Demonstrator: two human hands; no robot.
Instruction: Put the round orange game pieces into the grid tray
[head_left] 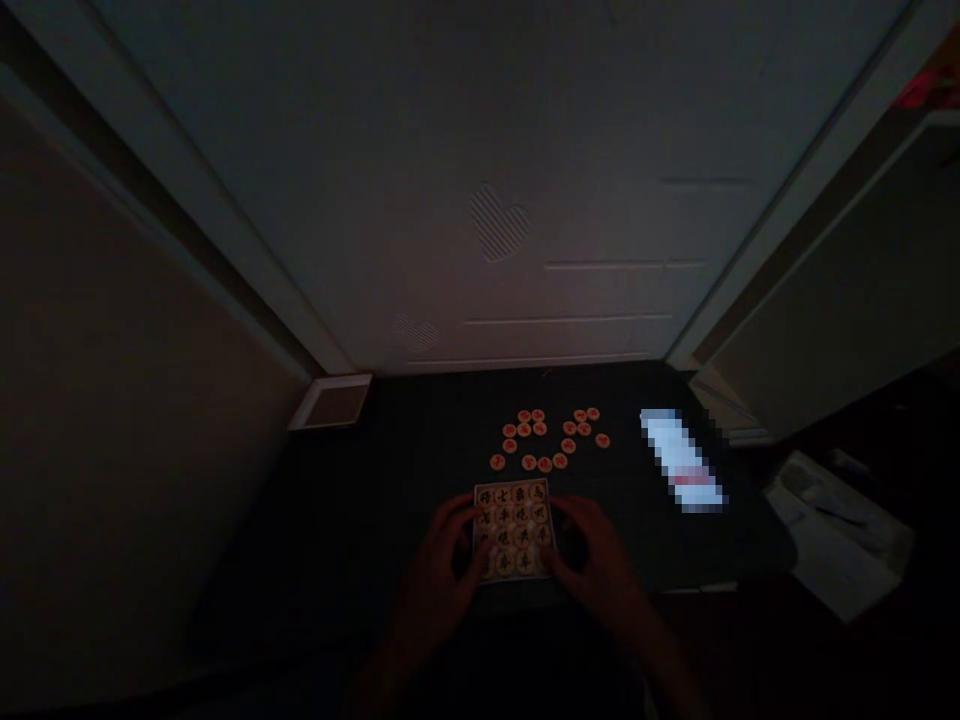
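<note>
Near the front of a dark table, a shallow box of Chinese chess pieces (513, 530) holds round wooden discs with black characters, laid in rows. My left hand (450, 555) grips its left side, the thumb over the pieces at the lower left corner. On the opposite side my right hand (589, 555) holds the box, its thumb at the lower right corner and its fingers along the edge. Just beyond the box lie loose red-character chess pieces (545, 464), scattered flat on the tabletop.
An open box lid or tray (298, 412) sits at the table's back left. A lit, blurred-out phone-like screen (679, 460) lies on the right. Behind the table (405, 450) rises a pale door panel (360, 200) with heart patterns. A white box (844, 560) stands lower right.
</note>
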